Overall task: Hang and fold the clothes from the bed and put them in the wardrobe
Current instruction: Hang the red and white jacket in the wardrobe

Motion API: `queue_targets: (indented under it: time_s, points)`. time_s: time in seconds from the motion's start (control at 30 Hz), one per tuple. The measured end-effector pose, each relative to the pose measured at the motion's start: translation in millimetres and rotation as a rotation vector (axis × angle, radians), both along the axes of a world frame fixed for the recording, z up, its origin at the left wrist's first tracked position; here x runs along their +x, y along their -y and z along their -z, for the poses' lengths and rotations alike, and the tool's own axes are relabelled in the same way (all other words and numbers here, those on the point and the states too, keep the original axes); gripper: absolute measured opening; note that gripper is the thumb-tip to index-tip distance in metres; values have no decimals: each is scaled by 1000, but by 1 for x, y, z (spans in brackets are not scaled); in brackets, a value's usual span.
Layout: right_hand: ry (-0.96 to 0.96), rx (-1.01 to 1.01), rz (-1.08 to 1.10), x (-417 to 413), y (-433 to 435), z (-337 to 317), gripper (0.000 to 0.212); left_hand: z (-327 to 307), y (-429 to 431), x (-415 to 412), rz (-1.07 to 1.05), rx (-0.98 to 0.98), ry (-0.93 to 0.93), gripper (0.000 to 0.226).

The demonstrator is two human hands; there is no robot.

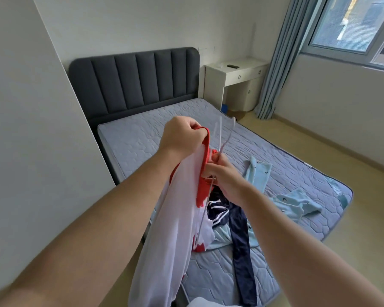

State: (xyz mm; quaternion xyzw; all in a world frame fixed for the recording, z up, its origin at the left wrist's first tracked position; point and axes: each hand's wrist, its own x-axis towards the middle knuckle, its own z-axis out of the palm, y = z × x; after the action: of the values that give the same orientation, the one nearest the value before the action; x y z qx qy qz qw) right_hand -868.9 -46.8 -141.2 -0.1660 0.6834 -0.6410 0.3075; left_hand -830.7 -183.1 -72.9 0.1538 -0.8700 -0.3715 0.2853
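Left hand (183, 138) is gripping the red collar (205, 144) of a white top (177, 218), fingers curled tight around the band. It is holding the top well above the bed (138, 142), so the cloth is hanging straight toward 6 o'clock and the neck opening is staying taut and reachable.

Right hand (223, 177), just at 4 o'clock of the left, is pinching a thin white hanger (219, 135) near its neck. Hook is pointing up toward 12 o'clock. One hanger arm is running down along the top; inside or behind the cloth, cannot tell.

Judgement: hanger is being worked in through the collar, and the step is looking about half made.

Lying on the mattress: navy striped trousers (239, 240) at 6 o'clock of the right hand, and pale blue garments (297, 202) spreading out at 3 to 5 o'clock. Most of the task is looking undone.

Wardrobe is not showing. White desk (235, 69) is standing at 1 o'clock, beside the headboard (133, 78).
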Motion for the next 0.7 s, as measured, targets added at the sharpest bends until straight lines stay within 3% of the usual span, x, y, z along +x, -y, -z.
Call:
queue_targets:
  time_s: [0.1,0.2,0.27,0.37,0.47,0.53,0.6,0.63,0.7]
  points:
    - [-122,148,-27,6,6,6,63,-4,4,2,-28,29,17,10]
    - [-361,318,150,5,13,12,29,-2,9,10,-49,125,51,12]
    - [-441,293,232,0,13,12,17,0,20,18,-17,328,87,24]
    - [-493,242,306,-9,11,5,19,13,39,34,138,574,214,47]
    - [-482,199,363,-17,12,-7,25,41,47,46,217,403,403,52]
    - [-493,168,358,-20,13,-14,29,63,46,48,201,36,525,28]
    - [-495,123,401,-23,12,-23,30,90,46,49,166,-134,618,16]
    - [-490,105,432,-26,10,-27,30,103,46,49,140,-84,631,19]
    - [-484,100,459,-33,4,-33,29,119,45,52,63,336,526,23]
